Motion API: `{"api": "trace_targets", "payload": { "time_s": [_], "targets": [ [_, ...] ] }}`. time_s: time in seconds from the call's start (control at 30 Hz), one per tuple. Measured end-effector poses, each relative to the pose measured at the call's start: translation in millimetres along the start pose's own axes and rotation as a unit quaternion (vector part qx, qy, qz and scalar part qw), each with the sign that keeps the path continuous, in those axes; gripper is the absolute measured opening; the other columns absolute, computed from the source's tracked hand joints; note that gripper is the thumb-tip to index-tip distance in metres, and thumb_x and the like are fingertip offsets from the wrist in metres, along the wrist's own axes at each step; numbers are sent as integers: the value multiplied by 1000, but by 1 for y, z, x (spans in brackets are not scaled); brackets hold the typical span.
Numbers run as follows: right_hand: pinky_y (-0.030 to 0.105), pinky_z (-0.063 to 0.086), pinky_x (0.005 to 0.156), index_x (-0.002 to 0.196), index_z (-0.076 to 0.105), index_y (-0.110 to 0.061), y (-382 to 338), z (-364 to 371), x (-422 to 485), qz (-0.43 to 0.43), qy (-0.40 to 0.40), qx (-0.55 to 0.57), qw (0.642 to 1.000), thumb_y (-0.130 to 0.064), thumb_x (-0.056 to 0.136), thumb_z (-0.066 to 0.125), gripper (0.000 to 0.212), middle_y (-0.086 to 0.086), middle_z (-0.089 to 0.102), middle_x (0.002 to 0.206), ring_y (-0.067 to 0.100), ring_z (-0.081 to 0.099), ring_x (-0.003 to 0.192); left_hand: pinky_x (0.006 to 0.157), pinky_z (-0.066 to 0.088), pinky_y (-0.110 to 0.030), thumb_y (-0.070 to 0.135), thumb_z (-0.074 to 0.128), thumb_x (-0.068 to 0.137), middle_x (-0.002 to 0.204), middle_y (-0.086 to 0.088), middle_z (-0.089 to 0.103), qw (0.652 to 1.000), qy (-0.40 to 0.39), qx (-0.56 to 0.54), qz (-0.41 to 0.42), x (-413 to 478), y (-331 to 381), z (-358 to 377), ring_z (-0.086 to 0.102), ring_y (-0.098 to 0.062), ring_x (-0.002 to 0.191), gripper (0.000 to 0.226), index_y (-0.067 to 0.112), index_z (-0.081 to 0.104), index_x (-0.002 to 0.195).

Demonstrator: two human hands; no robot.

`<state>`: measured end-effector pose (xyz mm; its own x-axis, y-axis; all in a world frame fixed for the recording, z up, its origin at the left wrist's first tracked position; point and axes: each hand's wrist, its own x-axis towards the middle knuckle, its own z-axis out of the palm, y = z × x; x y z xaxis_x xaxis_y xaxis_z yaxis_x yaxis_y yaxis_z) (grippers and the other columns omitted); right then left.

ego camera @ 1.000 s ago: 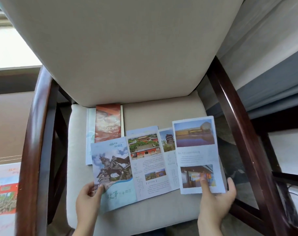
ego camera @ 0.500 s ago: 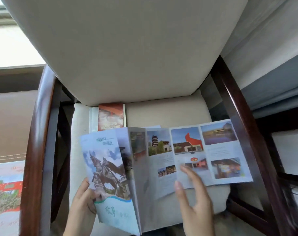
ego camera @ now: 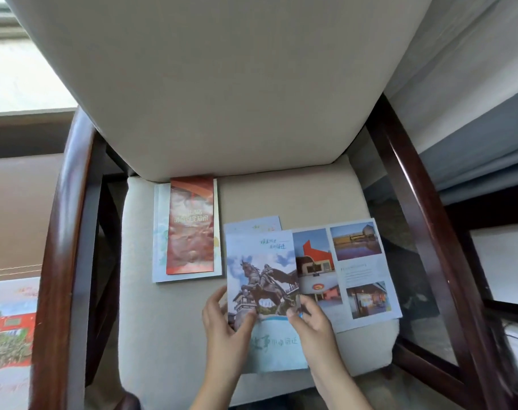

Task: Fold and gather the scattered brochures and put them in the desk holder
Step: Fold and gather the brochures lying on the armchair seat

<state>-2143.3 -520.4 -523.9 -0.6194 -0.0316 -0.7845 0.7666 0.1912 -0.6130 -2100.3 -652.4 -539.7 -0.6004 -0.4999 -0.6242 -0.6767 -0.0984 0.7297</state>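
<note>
My left hand [ego camera: 225,324] pinches the lower left edge of the horse-statue brochure [ego camera: 263,279], thumb on the cover; my right hand [ego camera: 311,324] pinches the lower right edge of the same cover panel, so both are clamped on it. A second ago this brochure lay spread across the chair seat [ego camera: 169,335] with the cover at the left; half a second ago it was lifted and fanned out; now the cover has swung over the middle panels, and only two photo panels [ego camera: 355,270] still lie open to the right. I judge the fold about half done, with one or two creases left before it is flat enough to gather.

Counting outward: two hands; one brochure in them; one printed sheet [ego camera: 6,321] at the left edge of view, outside the chair arm; a pale strip [ego camera: 251,226] just behind the cover, which may be a separate brochure or a panel of mine, I cannot tell; one red leaflet [ego camera: 191,226] lying on one pale brochure [ego camera: 160,232] against the chair back. That makes at least four brochures; the desk holder is not in view.
</note>
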Motion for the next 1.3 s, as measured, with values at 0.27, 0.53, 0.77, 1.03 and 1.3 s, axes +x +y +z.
{"api": "trace_targets", "payload": {
  "time_s": [0.27, 0.53, 0.77, 1.03, 1.3],
  "targets": [
    [16, 47, 86, 112, 60, -30, -2, -5, -1, -100, 81, -66, 989, -14, 87, 65, 30, -7, 64, 113, 8, 59, 108, 62, 57, -22, 18, 61, 88, 92, -11, 77, 968, -105, -202, -109, 6, 2, -14, 74, -21, 83, 21, 5, 70, 101],
    [46, 49, 98, 110, 70, -14, -11, -10, -18, 91, -70, 261, 958, -56, 77, 47, 58, 13, 71, 114, 30, 67, 108, 80, 59, -34, 25, 73, 74, 107, -11, 74, 962, -160, -209, -78, -2, -1, -20, 72, -23, 93, 28, 27, 74, 101],
    [20, 47, 92, 105, 63, -12, 19, -3, 2, -68, 47, -36, 996, 7, 92, 50, 27, 4, 71, 105, 22, 65, 104, 96, 49, -28, -4, 62, 85, 122, 5, 54, 995, -91, 3, 33, 2, -25, 13, 56, -9, 114, 53, 28, 47, 124],
    [20, 33, 97, 122, 57, 0, 24, 11, 34, -157, 169, -214, 949, 3, 81, 65, 42, 11, 52, 126, 23, 46, 117, 99, 42, -33, -8, 57, 81, 123, -3, 45, 996, 22, 78, 32, 17, -18, 28, 46, -16, 114, 59, 12, 45, 135],
    [42, 39, 103, 127, 51, -12, 10, 23, 71, -57, 177, -232, 955, -6, 72, 74, 60, 12, 54, 123, 29, 49, 119, 109, 30, -36, 6, 66, 79, 129, -10, 49, 993, 23, 109, -42, 40, -8, 33, 42, -29, 124, 64, 12, 42, 138]
  ]
}}
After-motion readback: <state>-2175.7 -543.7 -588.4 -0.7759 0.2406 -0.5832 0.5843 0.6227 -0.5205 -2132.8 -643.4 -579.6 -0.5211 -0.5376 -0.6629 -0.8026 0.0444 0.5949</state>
